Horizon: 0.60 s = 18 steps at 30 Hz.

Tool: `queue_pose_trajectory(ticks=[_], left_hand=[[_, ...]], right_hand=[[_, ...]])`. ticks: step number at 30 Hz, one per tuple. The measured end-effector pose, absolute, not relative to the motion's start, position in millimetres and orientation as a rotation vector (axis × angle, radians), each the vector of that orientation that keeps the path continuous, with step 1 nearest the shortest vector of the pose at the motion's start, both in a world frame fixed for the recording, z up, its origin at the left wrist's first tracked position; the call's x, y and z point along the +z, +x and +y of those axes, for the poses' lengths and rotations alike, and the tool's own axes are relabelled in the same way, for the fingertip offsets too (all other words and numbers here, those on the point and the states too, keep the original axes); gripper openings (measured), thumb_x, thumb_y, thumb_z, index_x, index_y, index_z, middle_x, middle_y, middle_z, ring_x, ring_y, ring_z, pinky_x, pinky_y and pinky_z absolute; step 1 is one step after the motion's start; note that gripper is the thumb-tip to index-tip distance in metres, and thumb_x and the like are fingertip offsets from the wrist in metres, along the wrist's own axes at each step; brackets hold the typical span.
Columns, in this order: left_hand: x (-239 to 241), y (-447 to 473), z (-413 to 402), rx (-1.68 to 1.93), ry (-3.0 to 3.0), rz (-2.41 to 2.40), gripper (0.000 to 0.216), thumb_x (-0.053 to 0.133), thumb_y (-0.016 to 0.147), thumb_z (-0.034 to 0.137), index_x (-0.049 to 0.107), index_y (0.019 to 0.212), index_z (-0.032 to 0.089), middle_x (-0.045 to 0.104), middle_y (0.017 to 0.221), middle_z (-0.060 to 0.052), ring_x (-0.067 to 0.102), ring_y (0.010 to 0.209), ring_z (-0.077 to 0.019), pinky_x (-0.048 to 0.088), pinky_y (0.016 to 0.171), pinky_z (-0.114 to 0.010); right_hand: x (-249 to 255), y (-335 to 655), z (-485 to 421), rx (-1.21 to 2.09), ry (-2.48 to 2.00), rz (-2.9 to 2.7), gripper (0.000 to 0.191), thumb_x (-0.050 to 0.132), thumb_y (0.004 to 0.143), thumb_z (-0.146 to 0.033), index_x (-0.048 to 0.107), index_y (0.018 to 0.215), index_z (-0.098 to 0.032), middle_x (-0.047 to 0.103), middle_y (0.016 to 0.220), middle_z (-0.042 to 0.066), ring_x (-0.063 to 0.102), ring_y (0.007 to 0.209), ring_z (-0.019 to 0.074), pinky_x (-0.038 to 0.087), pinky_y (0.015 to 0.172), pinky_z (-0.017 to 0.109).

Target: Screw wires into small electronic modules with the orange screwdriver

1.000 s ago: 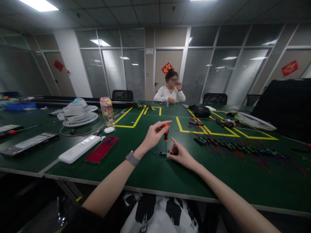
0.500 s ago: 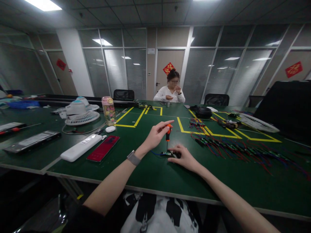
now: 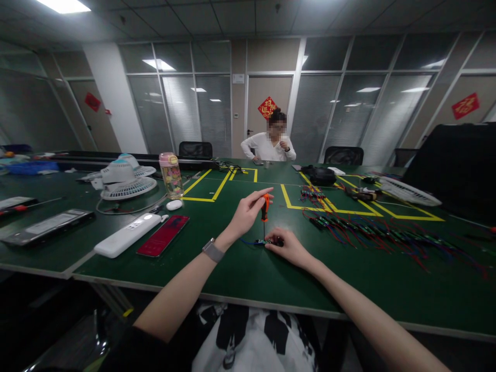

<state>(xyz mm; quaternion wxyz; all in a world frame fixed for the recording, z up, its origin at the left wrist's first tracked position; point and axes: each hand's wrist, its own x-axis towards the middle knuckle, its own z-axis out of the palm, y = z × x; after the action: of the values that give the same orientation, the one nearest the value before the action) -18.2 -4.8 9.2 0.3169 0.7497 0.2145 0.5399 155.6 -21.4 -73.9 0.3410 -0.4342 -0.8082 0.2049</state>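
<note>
My left hand (image 3: 248, 213) pinches the handle of a small orange-and-black screwdriver (image 3: 264, 208) held upright, its tip down on a small circuit board (image 3: 262, 242) with blue wires on the green table (image 3: 248, 279). My right hand (image 3: 289, 247) rests on the table just right of the board, fingers curled and pinching the board's edge to steady it. A watch sits on my left wrist.
A pile of wired boards (image 3: 380, 235) spreads to the right. To the left lie a red phone (image 3: 163, 236), a white power strip (image 3: 127, 235), a mouse (image 3: 174, 204), a bottle (image 3: 171, 176) and fans (image 3: 124, 181). A person in white (image 3: 268, 147) sits at the far side.
My right hand's index finger, pointing up a second ago, has folded down onto the board. The screwdriver stays upright on the board in my left hand; the view shifted slightly.
</note>
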Motion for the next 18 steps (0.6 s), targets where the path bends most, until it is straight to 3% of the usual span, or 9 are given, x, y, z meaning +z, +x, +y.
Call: queue_pose_trajectory(ticks=[4, 9, 14, 18], left_hand=[[7.7, -18.2, -2.9, 1.516, 1.957, 0.652, 0.03, 0.059, 0.084, 0.03, 0.065, 0.112, 0.019, 0.06, 0.098, -0.005, 0.059, 0.085, -0.0133, 0.048, 0.077, -0.024], [10.2, -18.5, -5.6, 1.439, 1.979, 0.568, 0.032, 0.048, 0.09, 0.026, 0.062, 0.119, 0.021, 0.059, 0.108, -0.007, 0.058, 0.099, -0.0155, 0.045, 0.09, -0.028], [10.7, -16.6, -8.1, 1.538, 1.95, 0.653, 0.027, 0.062, 0.081, 0.029, 0.068, 0.105, 0.017, 0.058, 0.098, -0.006, 0.058, 0.089, -0.0151, 0.048, 0.08, -0.026], [11.0, -15.4, -9.1, 1.474, 1.954, 0.573, 0.031, 0.05, 0.089, 0.027, 0.064, 0.116, 0.019, 0.058, 0.108, -0.008, 0.057, 0.096, -0.0151, 0.046, 0.085, -0.027]], right_hand=[[-74.1, 155.8, -22.3, 0.522, -1.111, -2.119, 0.01, 0.063, 0.077, -0.018, 0.067, 0.086, -0.015, 0.056, 0.075, 0.001, 0.052, 0.067, 0.0127, 0.041, 0.063, 0.024], [-73.4, 156.9, -23.0, 0.518, -1.094, -2.137, 0.012, 0.061, 0.078, -0.016, 0.067, 0.088, -0.015, 0.057, 0.077, 0.002, 0.053, 0.069, 0.0135, 0.042, 0.064, 0.025], [-74.3, 158.2, -22.4, 0.534, -1.087, -2.131, 0.012, 0.061, 0.079, -0.018, 0.068, 0.089, -0.016, 0.058, 0.079, 0.003, 0.054, 0.071, 0.0146, 0.043, 0.066, 0.026], [-74.9, 158.4, -22.0, 0.551, -1.087, -2.116, 0.012, 0.063, 0.078, -0.019, 0.068, 0.089, -0.016, 0.058, 0.079, 0.003, 0.055, 0.072, 0.0146, 0.044, 0.066, 0.026]])
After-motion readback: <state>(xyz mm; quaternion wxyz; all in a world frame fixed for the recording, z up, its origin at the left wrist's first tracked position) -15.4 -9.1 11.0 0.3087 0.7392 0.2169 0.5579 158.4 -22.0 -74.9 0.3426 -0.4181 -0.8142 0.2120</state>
